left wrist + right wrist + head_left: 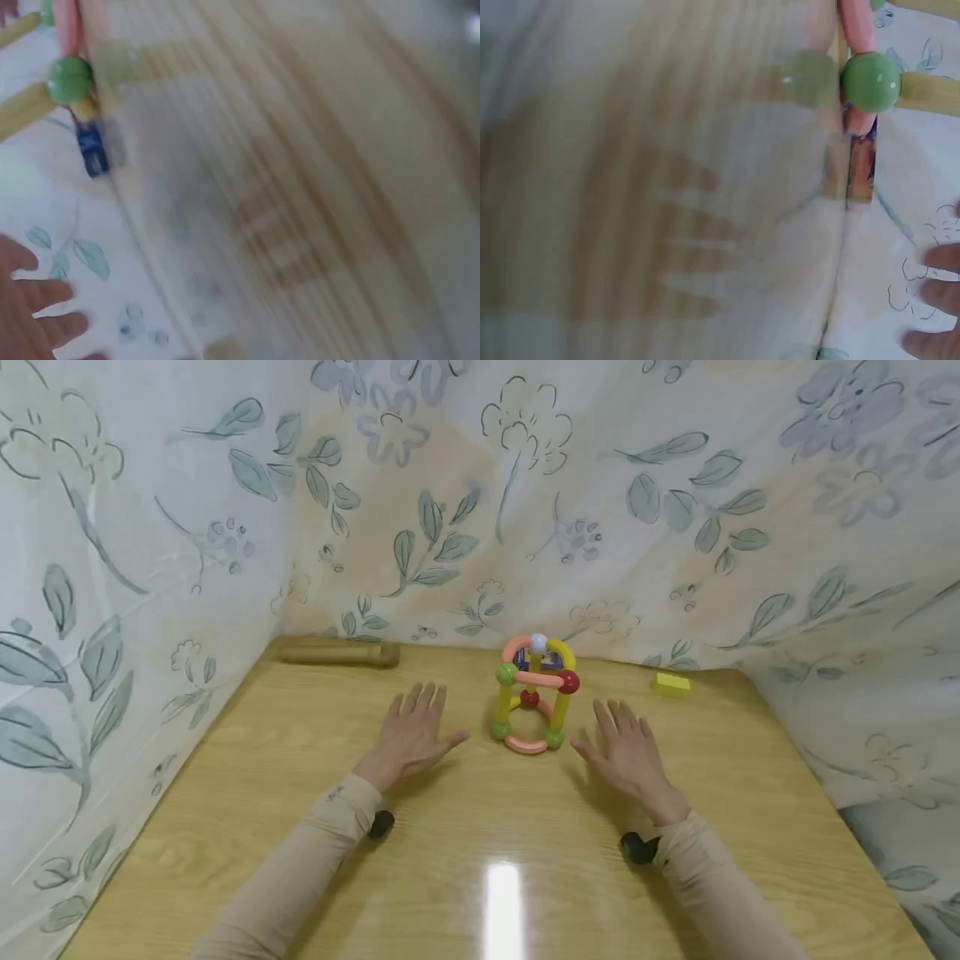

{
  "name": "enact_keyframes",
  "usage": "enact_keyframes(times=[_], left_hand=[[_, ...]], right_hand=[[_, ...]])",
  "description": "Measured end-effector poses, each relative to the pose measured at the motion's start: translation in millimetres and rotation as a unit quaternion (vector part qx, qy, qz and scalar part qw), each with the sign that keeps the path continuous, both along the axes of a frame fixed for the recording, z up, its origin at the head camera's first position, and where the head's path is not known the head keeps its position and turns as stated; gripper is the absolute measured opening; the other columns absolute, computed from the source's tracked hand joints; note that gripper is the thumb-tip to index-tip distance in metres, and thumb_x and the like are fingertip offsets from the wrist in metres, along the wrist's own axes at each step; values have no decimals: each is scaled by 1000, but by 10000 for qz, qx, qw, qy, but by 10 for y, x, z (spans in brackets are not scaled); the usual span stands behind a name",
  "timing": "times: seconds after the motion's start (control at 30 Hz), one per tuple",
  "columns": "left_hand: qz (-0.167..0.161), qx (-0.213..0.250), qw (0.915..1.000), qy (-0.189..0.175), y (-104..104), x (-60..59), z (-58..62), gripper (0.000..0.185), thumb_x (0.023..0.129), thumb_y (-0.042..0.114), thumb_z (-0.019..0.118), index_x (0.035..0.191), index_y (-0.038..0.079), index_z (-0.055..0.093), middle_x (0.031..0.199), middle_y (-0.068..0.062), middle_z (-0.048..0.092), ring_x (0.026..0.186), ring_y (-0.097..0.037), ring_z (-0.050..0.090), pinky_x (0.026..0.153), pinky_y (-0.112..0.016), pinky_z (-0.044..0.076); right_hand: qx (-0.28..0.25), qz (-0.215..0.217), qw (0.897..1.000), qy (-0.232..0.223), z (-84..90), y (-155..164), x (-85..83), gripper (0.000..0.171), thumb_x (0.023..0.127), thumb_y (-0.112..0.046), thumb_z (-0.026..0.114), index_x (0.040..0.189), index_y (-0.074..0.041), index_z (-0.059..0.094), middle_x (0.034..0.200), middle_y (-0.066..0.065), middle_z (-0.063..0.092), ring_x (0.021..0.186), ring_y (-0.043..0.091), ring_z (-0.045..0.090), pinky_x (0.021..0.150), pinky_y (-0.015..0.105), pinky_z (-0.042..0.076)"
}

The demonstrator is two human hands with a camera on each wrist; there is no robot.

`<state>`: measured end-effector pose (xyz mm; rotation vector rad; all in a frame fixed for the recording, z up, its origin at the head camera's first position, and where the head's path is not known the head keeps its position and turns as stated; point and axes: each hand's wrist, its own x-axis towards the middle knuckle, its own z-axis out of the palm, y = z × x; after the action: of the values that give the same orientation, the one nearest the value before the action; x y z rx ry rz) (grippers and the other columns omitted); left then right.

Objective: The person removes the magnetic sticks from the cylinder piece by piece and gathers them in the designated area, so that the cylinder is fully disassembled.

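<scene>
A small toy frame [534, 695] of yellow and pink rods joined by green, red and white balls stands upright on the wooden table [480, 827]. My left hand [411, 732] lies flat, fingers spread, just left of the frame, apart from it. My right hand [628, 752] lies flat just right of it, also apart. Neither hand holds anything. The left wrist view, blurred, shows a green ball [70, 79] of the frame and fingertips [45, 315]. The right wrist view shows a green ball [871, 82], a pink rod [856, 30] and fingertips [937, 300].
A wooden cylinder [339, 653] lies at the table's back left. A yellow block [671, 684] sits at the back right. Floral cloth [525, 502] hangs behind the table and down both sides. A light glare [504, 902] shines on the near tabletop.
</scene>
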<state>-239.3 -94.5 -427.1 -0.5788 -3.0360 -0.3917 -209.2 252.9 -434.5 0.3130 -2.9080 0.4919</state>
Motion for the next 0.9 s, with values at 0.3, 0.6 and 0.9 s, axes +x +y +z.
enact_keyframes(times=[0.3,0.6,0.9], left_hand=[[-187,3588,9197,-1584,540,-116,134,58,99,23,55,149,1,35,134,-17,58,86,-25,68,62,-27,53],[-313,3482,9300,-1137,711,66,37,23,99,15,57,115,1,62,109,-14,67,75,-11,58,61,-21,49],[-590,3562,9262,-1084,593,616,70,22,95,15,62,115,4,62,101,-10,67,73,-9,58,58,-21,50]], right_hand=[[-2767,-80,9554,-1030,237,-399,-140,56,93,-12,58,146,-5,39,136,23,56,99,31,68,75,32,54],[-3101,124,9439,-1130,104,-527,79,23,96,-13,59,116,-1,60,109,19,68,80,22,68,65,26,53],[-3037,413,9450,-1145,148,-464,624,31,94,-14,64,124,-9,60,100,10,68,77,22,68,63,25,53]])
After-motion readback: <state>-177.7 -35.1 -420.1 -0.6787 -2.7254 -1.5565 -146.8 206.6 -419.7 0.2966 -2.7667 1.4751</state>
